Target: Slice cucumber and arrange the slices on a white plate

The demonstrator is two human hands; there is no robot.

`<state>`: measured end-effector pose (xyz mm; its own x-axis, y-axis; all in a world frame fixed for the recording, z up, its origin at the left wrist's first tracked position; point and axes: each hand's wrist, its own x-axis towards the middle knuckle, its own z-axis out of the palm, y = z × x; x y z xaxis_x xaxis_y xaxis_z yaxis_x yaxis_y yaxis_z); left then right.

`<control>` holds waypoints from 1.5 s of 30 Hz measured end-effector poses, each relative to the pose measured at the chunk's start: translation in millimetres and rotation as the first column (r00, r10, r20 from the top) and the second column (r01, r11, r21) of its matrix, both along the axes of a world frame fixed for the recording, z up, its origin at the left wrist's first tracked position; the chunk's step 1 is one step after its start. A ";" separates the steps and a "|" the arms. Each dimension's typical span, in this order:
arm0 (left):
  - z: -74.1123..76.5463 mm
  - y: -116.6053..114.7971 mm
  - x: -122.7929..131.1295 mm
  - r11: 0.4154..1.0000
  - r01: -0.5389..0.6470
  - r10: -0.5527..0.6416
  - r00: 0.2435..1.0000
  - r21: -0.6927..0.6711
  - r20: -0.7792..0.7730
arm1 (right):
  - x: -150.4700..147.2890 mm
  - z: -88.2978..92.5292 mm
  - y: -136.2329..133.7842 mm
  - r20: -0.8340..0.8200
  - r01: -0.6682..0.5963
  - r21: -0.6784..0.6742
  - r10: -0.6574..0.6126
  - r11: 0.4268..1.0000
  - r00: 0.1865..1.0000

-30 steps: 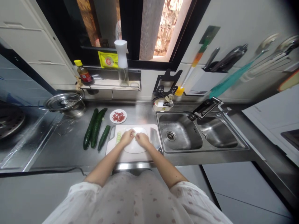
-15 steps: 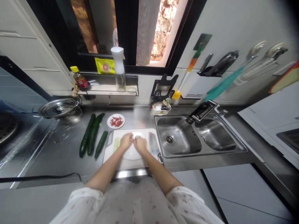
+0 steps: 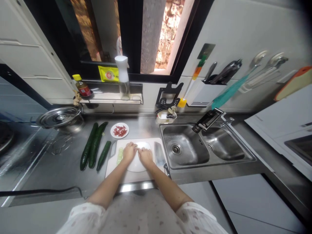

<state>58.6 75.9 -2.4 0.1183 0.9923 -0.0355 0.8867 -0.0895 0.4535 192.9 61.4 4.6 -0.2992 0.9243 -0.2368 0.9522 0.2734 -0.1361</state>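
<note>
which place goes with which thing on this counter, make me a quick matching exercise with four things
Things:
1. knife
2. green slices
3. small plate
4. large plate

Places:
A. beneath the left hand and right hand
B. right side of the cutting board
C. beyond the board's far edge, under red pieces
D. left side of the board

Pairs: 1-B, 2-D, 3-C, 4-A

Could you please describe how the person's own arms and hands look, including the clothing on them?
The left hand and right hand are bare, without gloves. The forearms are uncovered, with no watch visible. The loose white sleeves carry small, dull pinkish marks and end near the elbows.
</note>
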 end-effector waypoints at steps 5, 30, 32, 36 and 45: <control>-0.1 6.9 -0.8 1.000 -0.008 0.008 1.000 -0.009 0.011 | -2.2 -1.4 6.3 0.023 -0.005 0.013 0.005 1.000 1.000; -6.5 15.2 -1.8 1.000 -0.004 0.004 0.999 -0.005 0.051 | -1.0 -7.1 12.8 -0.003 0.039 0.016 -0.039 0.999 0.999; -5.1 14.8 -1.0 1.000 -0.014 0.014 0.998 -0.005 0.060 | -0.6 -5.5 12.9 -0.006 0.043 0.015 -0.043 0.999 0.999; -2.7 7.2 -1.1 0.996 -0.082 0.076 0.990 0.046 0.118 | 3.2 0.5 8.2 -0.053 0.062 0.049 -0.060 0.997 0.997; -20.0 -58.6 -44.7 0.950 -0.307 0.289 0.935 0.059 0.206 | 27.2 7.1 -21.9 -0.204 0.109 0.111 -0.084 0.988 0.975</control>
<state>13.9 17.3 -22.4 -0.1873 0.9811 0.0484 0.7755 0.1175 0.6203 220.2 39.5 11.6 -0.2369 0.9692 -0.0671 0.9324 0.2074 -0.2959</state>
